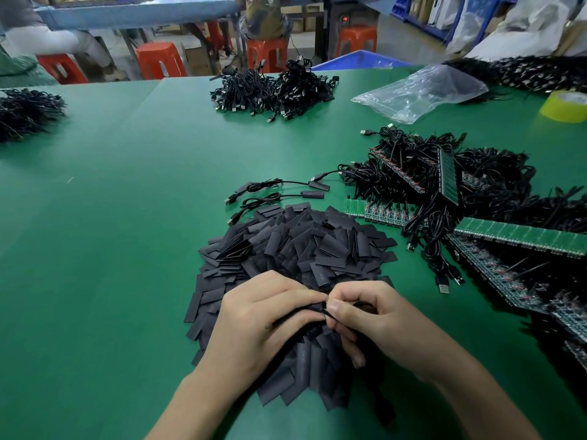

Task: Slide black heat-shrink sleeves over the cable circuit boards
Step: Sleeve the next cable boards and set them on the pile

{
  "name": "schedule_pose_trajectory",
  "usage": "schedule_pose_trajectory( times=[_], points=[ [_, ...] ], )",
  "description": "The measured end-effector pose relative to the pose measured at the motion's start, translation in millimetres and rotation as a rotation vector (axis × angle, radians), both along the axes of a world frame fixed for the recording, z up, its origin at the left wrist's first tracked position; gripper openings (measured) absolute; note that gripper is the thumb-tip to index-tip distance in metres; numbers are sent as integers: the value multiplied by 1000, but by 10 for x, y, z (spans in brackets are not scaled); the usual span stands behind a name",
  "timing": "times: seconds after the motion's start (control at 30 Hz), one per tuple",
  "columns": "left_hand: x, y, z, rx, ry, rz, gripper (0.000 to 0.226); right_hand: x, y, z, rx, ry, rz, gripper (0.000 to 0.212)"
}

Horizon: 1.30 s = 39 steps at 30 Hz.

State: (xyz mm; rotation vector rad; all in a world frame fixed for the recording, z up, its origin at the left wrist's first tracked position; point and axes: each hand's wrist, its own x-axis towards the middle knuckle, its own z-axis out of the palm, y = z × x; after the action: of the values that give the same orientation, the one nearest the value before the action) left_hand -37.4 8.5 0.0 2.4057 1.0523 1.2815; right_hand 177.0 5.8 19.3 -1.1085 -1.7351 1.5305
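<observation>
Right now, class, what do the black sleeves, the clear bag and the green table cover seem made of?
Black sleeves: thin plastic tubing, probably; matte, pressed flat.
Clear bag: thin plastic film; see-through, glossy wrinkles.
Green table cover: perhaps rubber or vinyl mat; smooth, faint sheen.

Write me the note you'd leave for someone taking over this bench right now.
Left hand: curled round what looks like one flat black heat-shrink sleeve, mostly hidden.
Right hand: pinching a thin black cable beside the left fingertips.
Sleeve pile lies under both hands; unsleeved cables on green circuit-board strips heap to the right.
Done: two sleeved cables beyond the pile.
Left: this one, then the heap.
</observation>
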Motion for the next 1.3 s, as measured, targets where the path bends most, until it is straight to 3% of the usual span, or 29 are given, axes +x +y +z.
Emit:
schedule_pose_trajectory(
  times=[0.27, 0.6, 1.0, 1.3],
  points=[
    [-18, 16, 31, -127, -16, 7, 19, 44, 23, -12, 19, -43, -13, 24],
    [-63, 24, 48, -138, -78, 81, 20, 70, 25, 28, 3, 17, -38, 25],
    [10, -12, 12, -129, -25, -56, 19, 38, 12, -16, -18, -24, 20, 25],
    [-82, 32, 60, -74, 22, -1, 22, 58, 32, -10, -29, 17, 5, 23]
  ],
)
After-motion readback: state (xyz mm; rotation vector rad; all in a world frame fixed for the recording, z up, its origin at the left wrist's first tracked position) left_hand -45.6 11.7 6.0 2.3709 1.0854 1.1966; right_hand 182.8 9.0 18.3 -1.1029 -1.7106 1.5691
